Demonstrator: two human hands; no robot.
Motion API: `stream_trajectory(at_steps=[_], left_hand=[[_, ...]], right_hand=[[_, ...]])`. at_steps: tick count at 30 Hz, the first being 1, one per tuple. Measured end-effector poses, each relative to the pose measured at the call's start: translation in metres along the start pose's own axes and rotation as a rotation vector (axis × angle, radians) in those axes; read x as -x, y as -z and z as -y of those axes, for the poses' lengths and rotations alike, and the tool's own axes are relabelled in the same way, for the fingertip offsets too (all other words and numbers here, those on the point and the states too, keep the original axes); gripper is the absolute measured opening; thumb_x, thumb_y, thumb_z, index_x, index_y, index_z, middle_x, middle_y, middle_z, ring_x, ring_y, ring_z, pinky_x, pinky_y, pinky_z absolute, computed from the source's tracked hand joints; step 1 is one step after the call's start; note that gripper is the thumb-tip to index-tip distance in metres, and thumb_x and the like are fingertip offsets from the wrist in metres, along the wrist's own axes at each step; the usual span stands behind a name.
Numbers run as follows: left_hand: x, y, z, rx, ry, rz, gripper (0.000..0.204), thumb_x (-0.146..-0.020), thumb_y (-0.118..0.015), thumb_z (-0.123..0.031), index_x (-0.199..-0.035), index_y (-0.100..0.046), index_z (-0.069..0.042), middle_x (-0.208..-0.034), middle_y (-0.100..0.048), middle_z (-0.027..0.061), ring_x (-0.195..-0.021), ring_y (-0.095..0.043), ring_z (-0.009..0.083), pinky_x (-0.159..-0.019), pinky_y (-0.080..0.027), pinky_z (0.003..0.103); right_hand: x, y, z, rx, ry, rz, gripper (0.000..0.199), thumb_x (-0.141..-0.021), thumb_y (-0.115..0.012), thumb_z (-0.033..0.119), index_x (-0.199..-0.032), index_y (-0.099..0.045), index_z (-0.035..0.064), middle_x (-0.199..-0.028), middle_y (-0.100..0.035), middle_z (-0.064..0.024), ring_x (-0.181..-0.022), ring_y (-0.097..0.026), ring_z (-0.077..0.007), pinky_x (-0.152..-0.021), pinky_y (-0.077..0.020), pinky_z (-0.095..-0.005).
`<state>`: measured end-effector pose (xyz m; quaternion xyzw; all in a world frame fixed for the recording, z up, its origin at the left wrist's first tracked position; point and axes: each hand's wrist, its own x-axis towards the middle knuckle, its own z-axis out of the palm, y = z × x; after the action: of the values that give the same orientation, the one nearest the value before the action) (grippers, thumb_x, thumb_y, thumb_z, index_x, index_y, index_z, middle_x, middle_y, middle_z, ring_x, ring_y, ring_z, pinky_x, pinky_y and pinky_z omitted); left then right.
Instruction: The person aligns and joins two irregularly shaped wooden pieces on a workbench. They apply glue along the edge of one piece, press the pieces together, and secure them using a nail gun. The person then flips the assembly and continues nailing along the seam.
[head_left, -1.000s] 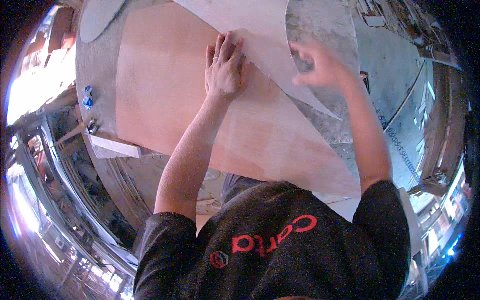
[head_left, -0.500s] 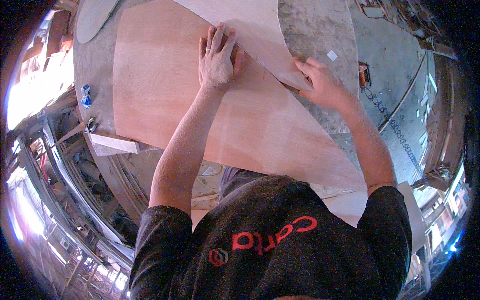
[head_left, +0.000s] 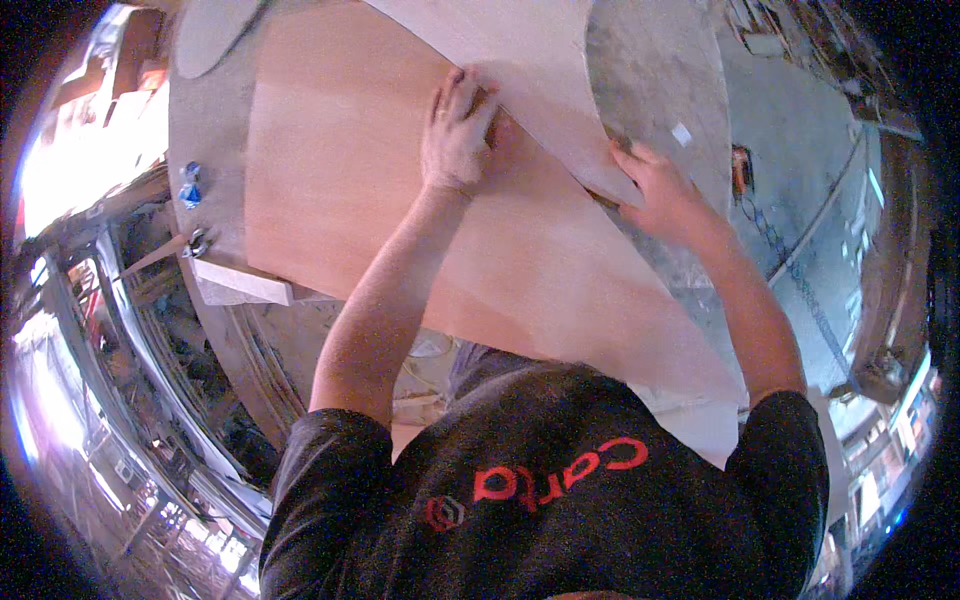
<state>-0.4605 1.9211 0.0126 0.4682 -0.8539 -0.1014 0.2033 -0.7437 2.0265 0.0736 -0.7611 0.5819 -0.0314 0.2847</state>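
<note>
Overhead, head view: left hand (head_left: 458, 135) lies palm-down on the reddish plywood sheet (head_left: 350, 200), fingers together and flat, fingertips touching the edge of a paler sheet (head_left: 520, 70) that overlaps the plywood. Right hand (head_left: 660, 190) sits at the pale sheet's lower edge, fingers curled around that edge, clamped on it. Both sheets lie on the grey counter (head_left: 650, 60). Small blue items (head_left: 190, 183) and a metal clip (head_left: 197, 241) sit near the counter's left rim, well apart from both hands.
</note>
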Motion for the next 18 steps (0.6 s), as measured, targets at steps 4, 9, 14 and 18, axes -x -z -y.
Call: stream_trajectory(at_steps=[4, 9, 14, 18], left_hand=[[0.0, 0.005, -0.004, -0.039, 0.035, 0.043, 0.044, -0.086, -0.063, -0.025, -0.128, -0.063, -0.013, -0.152, -0.042, 0.0134, -0.145, -0.033, 0.0318, -0.119, -0.024, 0.048], [0.003, 0.005, -0.008, -0.001, 0.059, 0.026, 0.047, -0.085, -0.064, -0.025, -0.131, -0.061, -0.013, -0.153, -0.041, 0.013, -0.145, -0.034, 0.0318, -0.119, -0.025, 0.048], [0.003, 0.008, -0.01, -0.021, 0.041, 0.027, 0.05, -0.085, -0.065, -0.031, -0.131, -0.061, -0.012, -0.152, -0.041, 0.0145, -0.145, -0.033, 0.0319, -0.119, -0.026, 0.05], [0.003, 0.009, -0.01, -0.046, 0.048, 0.066, 0.054, -0.085, -0.066, -0.036, -0.132, -0.06, -0.011, -0.152, -0.041, 0.0161, -0.146, -0.032, 0.0331, -0.119, -0.025, 0.05]], right_hand=[[-0.002, 0.007, 0.003, -0.061, -0.012, 0.034, 0.076, -0.073, -0.08, 0.013, -0.14, -0.048, -0.0032, -0.123, -0.055, -0.0222, -0.116, -0.056, -0.0392, -0.098, -0.0479, -0.0416], [-0.004, 0.006, -0.002, -0.097, -0.068, 0.138, 0.079, -0.071, -0.081, 0.013, -0.14, -0.047, -0.004, -0.126, -0.053, -0.0222, -0.119, -0.054, -0.0394, -0.104, -0.0457, -0.0399], [-0.002, 0.0, -0.008, -0.009, 0.01, 0.081, 0.081, -0.071, -0.081, 0.013, -0.142, -0.045, -0.004, -0.132, -0.052, -0.0251, -0.122, -0.053, -0.0405, -0.105, -0.0448, -0.0401], [-0.002, 0.0, -0.011, -0.132, -0.014, 0.132, 0.082, -0.072, -0.081, 0.014, -0.143, -0.044, -0.0038, -0.139, -0.049, -0.0276, -0.127, -0.05, -0.0421, -0.108, -0.0429, -0.0403]])
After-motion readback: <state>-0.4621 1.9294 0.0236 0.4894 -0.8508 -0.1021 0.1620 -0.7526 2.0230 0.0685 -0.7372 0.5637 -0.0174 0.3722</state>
